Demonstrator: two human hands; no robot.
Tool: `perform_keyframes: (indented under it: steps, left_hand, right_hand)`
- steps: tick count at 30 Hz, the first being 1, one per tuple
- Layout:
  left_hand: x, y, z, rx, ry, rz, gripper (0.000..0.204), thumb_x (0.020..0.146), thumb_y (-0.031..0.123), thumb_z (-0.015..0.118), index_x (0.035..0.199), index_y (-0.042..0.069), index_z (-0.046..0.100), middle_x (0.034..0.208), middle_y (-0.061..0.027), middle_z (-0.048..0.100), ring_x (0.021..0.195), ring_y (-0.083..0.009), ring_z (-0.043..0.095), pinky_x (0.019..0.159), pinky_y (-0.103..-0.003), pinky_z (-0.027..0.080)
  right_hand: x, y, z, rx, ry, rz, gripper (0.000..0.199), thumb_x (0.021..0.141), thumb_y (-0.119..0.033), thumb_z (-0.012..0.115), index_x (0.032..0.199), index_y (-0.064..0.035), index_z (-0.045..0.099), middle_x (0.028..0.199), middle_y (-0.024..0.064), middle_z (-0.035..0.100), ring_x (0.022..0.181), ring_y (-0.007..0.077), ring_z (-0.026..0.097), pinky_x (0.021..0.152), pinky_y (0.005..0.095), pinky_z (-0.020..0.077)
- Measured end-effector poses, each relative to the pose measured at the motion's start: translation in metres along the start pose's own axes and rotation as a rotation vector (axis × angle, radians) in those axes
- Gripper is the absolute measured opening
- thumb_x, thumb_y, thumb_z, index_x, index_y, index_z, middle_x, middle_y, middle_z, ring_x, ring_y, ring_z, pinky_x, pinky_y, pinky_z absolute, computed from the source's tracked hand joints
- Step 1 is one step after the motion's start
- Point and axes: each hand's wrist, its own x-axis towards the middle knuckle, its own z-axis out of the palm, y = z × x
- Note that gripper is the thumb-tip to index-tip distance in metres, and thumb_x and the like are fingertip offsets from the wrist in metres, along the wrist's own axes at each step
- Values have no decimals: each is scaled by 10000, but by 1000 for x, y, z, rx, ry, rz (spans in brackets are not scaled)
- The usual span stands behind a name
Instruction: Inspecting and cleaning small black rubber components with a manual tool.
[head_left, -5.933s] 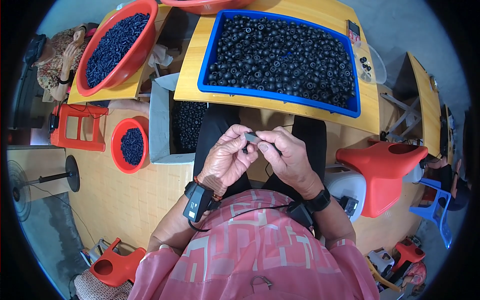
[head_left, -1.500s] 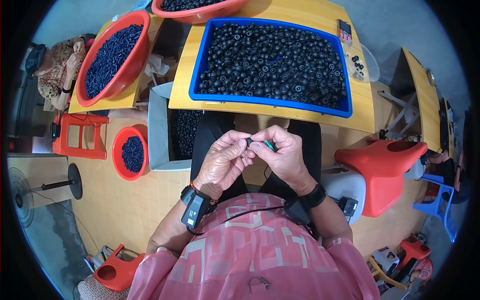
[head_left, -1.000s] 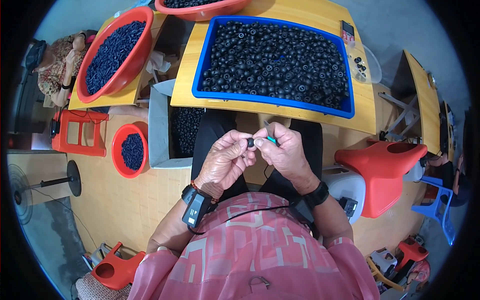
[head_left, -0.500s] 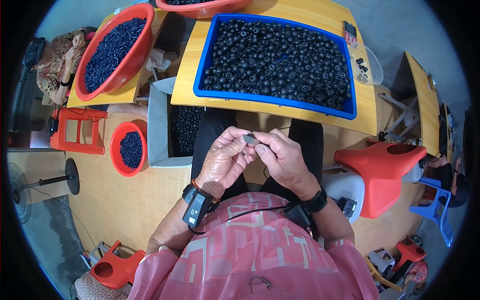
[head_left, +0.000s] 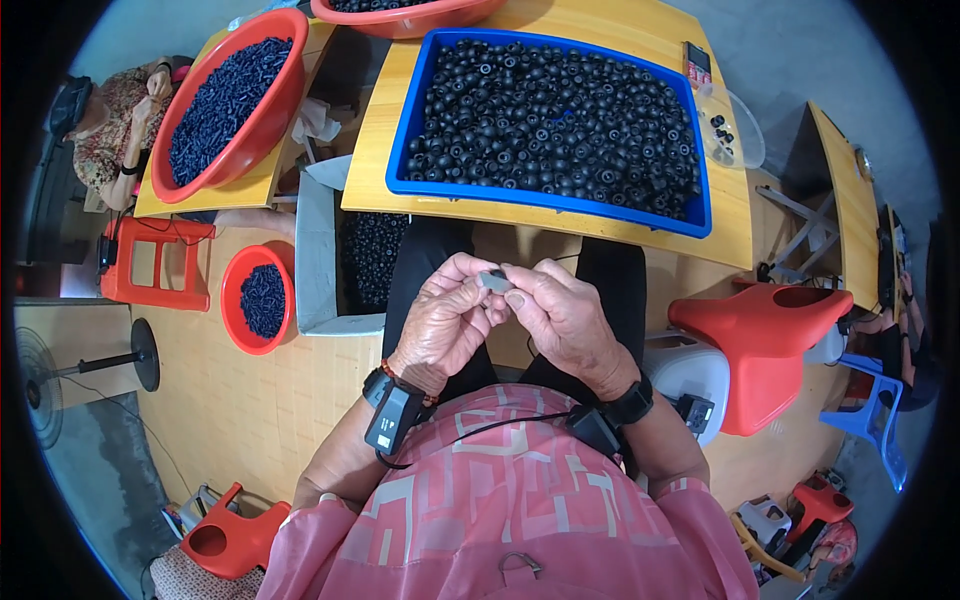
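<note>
Head view: pinching dark piece [head_left: 497,272] in left grip [head_left: 447,315], grey blade [head_left: 494,285] in right grip [head_left: 572,318], above lap [head_left: 428,250], apart from bench edge [head_left: 460,208].

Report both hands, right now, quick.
Left hand: closed, pinching a small black piece, mostly hidden.
Right hand: closed, holding a flat grey blade in front of that piece; contact can't be told.

blade [head_left: 494,284]: metal | beads [head_left: 560,125]: matt | tray [head_left: 550,205]: smooth plastic | tabletop [head_left: 373,165]: wood
</note>
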Motion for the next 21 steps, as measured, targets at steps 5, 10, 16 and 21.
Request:
perform_keyframes:
  steps: [5,10,16,21]
  left_hand:
    - [-3,3,8,-72,-69,-7,121,949,83,605,1058,33,620,929,-94,626,803,-163,577,725,-304,483]
    - [-3,4,3,-44,23,-21,118,952,105,610,1051,41,622,922,-87,613,803,-160,553,722,-302,466]
    - [0,2,4,-68,39,-44,119,964,95,586,1063,42,625,945,-87,643,817,-161,605,764,-313,500]
    - [0,0,7,-93,33,-32,122,976,65,553,1063,34,632,972,-95,662,824,-172,631,791,-327,524]
  right_hand:
    - [3,16,-5,-38,73,90,219,920,-80,618,1100,39,658,850,137,633,741,259,650,665,329,515]
    - [-2,13,0,205,129,158,216,925,-84,625,1099,39,658,893,120,664,793,198,646,730,305,514]
    - [6,-5,5,385,125,226,194,872,-7,686,1061,15,647,967,93,695,835,102,664,748,244,538]
    - [12,-5,9,340,120,68,177,843,19,699,1012,4,650,855,64,657,747,122,669,644,259,539]
